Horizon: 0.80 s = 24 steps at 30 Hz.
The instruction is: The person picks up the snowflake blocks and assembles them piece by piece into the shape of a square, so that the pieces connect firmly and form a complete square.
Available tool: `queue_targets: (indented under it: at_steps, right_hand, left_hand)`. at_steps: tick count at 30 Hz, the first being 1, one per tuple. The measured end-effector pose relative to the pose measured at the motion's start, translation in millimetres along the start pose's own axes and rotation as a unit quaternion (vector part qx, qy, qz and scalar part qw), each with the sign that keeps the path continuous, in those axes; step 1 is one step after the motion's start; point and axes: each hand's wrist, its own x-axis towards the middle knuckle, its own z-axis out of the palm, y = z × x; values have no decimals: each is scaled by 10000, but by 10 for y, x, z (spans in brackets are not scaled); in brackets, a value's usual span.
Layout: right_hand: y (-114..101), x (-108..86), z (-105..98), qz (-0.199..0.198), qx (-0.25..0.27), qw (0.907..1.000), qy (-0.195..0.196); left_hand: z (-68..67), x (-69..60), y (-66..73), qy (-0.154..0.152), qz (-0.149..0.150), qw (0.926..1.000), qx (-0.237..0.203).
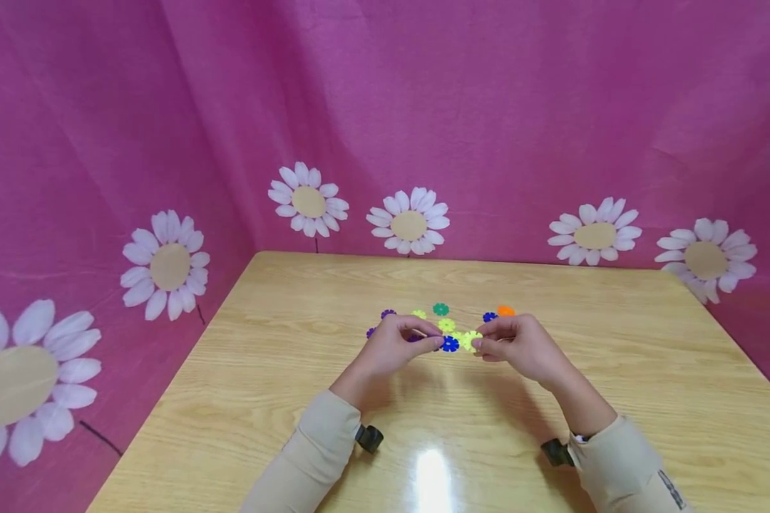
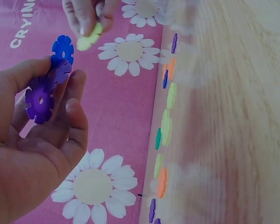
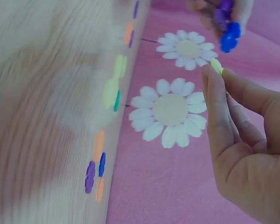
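Note:
My left hand [image 1: 388, 347] grips a short chain of slotted flower-shaped plastic discs. In the left wrist view it runs from a purple disc [image 2: 33, 106] through a second purple disc [image 2: 61, 71] to a blue disc [image 2: 59, 46] at the end. A yellow-green disc [image 3: 216, 66] is pinched between the thumb and fingers of my right hand [image 3: 247, 149]. The blue and held yellow-green discs are close together; both wrist views show a gap between them. Both hands are above the table, in front of the loose discs.
Loose discs lie on the wooden table [image 1: 263, 370] beyond my hands, among them a green disc [image 1: 440, 309], an orange disc [image 1: 505, 311] and a dark blue disc [image 1: 490, 317]. A pink cloth [image 1: 488, 107] with printed white daisies hangs behind the table and along its left side.

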Motion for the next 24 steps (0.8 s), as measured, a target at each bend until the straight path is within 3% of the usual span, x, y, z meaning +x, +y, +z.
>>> queue_targets:
  at_steps: [11,24]
  right_hand:
    - [-121,-79,49,-60,238,9997,46]
    - [-126,-108,64,-171,344,9993,-17]
  left_hand:
    - [-9,12,-47,154,-277,9995,70]
    - [-14,14,-36,106,-316,9993,-161]
